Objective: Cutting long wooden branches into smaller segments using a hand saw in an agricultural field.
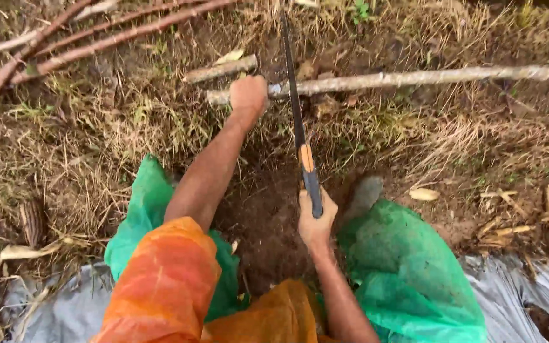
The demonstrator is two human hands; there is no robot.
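While left hand (248,95) pins pole (414,78), right hand (316,219) seemingly saws beside it

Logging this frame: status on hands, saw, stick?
Left hand clamps pale stick. Right hand grips handsaw, blade across stick. Nothing blocks the cut.

The saw (297,108) lies across the long stick (414,78), just right of the left hand (248,95) on it.
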